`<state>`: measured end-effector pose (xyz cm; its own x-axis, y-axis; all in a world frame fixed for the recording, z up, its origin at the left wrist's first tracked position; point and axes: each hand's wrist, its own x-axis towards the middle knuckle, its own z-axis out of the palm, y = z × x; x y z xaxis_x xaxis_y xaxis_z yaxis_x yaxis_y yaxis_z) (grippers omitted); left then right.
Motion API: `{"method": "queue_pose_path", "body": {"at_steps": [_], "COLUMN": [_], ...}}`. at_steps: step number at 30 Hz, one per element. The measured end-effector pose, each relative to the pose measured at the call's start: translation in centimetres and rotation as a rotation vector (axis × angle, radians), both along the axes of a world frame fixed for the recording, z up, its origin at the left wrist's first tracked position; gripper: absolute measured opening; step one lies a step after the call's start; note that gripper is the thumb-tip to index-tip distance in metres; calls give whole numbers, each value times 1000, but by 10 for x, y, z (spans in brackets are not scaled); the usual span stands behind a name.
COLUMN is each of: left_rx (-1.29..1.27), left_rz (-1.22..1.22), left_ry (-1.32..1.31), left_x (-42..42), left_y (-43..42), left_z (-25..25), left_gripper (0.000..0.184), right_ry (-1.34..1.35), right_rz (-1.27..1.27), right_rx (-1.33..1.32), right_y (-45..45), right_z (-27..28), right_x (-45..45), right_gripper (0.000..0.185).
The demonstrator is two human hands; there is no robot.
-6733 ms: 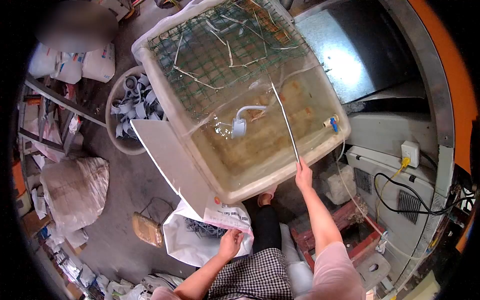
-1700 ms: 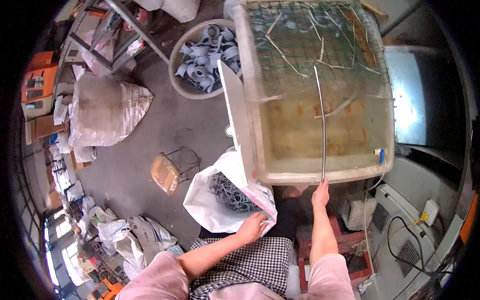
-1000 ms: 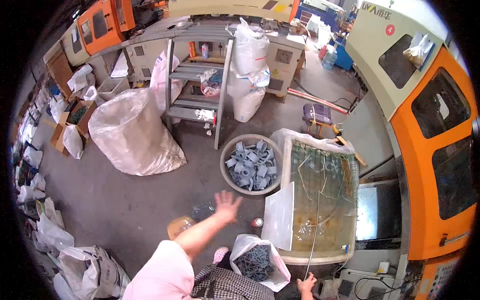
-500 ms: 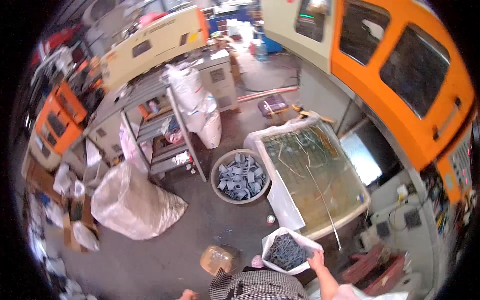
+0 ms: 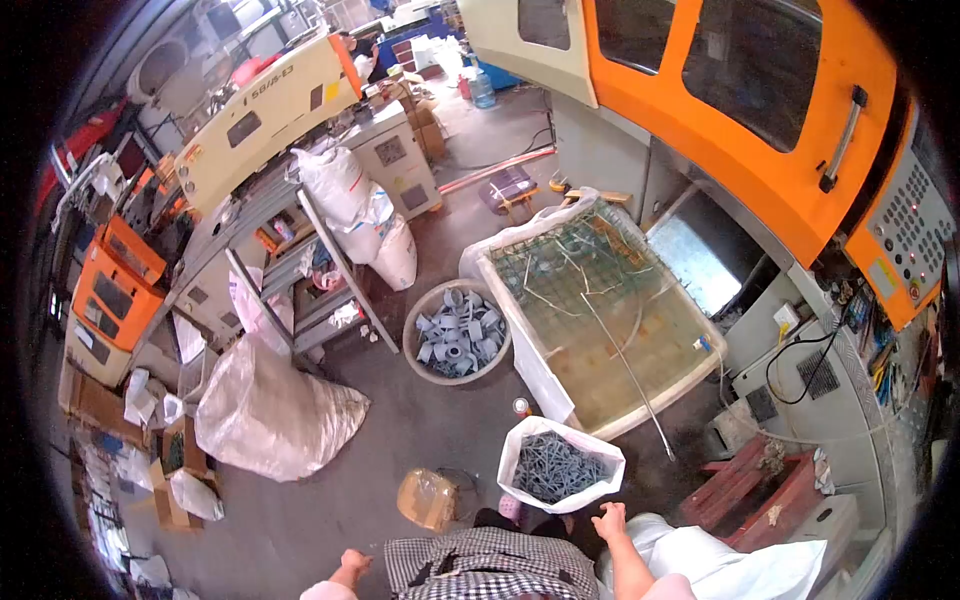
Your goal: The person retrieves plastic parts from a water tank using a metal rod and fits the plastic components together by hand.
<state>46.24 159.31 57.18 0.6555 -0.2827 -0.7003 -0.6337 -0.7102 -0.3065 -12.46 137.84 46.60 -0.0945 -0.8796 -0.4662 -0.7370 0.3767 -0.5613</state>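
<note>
My left hand (image 5: 353, 564) is low beside the checkered apron, its fingers loosely apart and nothing visible in them. Just below the right rim of a white sack (image 5: 612, 472), my right hand (image 5: 609, 521) is open and empty, fingers slightly bent. Thin grey strips (image 5: 555, 468) fill that sack. A thin metal rod (image 5: 632, 377) leans across the near edge of a water-filled tub (image 5: 618, 425), untouched by either hand. Green netting (image 5: 560, 262) covers the tub's far part, and a white board (image 5: 541, 375) stands along its left side.
A round basin (image 5: 412, 362) of grey plastic parts is left of the tub. Beyond are a metal step frame (image 5: 350, 262), a large translucent sack (image 5: 270, 415) and an orange machine (image 5: 760, 110). A taped package (image 5: 427, 499) lies on the floor; a red frame (image 5: 745, 500) stands right.
My right hand let go of the rod, touched the sack's rim, then moved just off it. My left hand, earlier stretched forward, is back near my waist. The view has turned.
</note>
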Motion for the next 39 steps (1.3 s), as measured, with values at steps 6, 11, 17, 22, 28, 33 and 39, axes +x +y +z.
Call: {"method": "queue_pose_path", "body": {"at_steps": [6,11,17,22,28,33,39], "left_rx": [-79,-270,-620,-510,-460,-521,-493], "left_rz": [-66,-157,-6,91,364,525,824], "left_ry": [64,180,191,225,174,-2,-32], "left_x": [-25,-46,-58,19,152,234,232], "left_y": [-27,-79,-83,-9,104,212,248], "left_z": [-3,29,48,-15,-34,-33,-39], "left_gripper": [39,29,28,34,29,29,30], "right_ry": [70,94,136,238,357,333,329], "right_rz": [-57,-97,-15,22,150,356,567], "right_rx": [-11,-90,9,-69,-138,-195,-124], "right_y": [29,38,48,32,12,-5,-53], "right_z": [-9,-6,1,11,41,52,73], "right_x": [-50,-59,-22,41,162,266,361], "right_gripper": [37,32,46,46,44,41,44]}}
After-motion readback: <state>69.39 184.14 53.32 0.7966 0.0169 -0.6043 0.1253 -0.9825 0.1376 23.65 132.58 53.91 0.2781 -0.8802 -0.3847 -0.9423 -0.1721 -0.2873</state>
